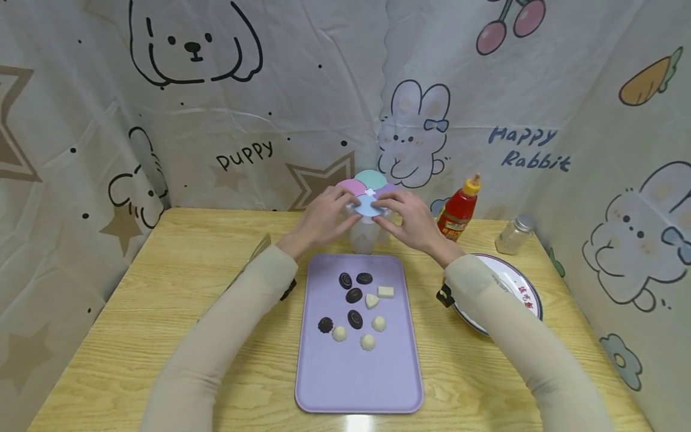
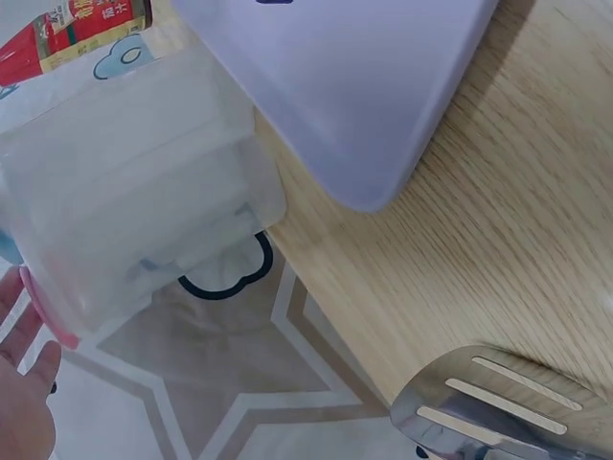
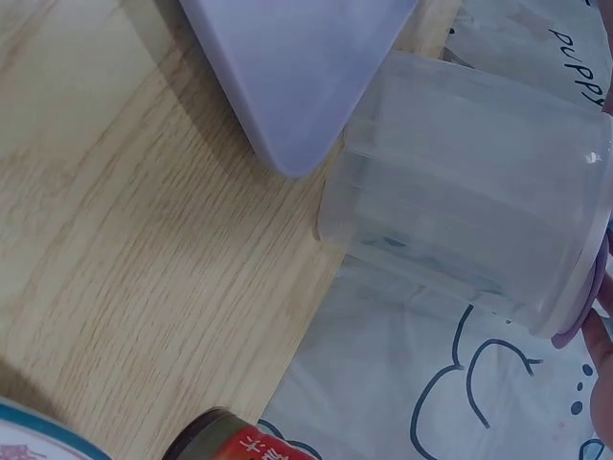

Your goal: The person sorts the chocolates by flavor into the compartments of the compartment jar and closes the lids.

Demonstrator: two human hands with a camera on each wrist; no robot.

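Both hands, left hand point(image 1: 323, 219) and right hand point(image 1: 408, 221), fingers curled, grip the pastel lid point(image 1: 369, 191) of a clear plastic container point(image 1: 367, 235); likely light, slippery-sided, best held at the rim.

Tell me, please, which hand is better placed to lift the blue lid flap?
Probably the right hand: its fingertips lie at the blue flap of the container, while the left hand grips the pink side.

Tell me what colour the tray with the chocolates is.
The tray is pale lilac purple, clearest in the head view.
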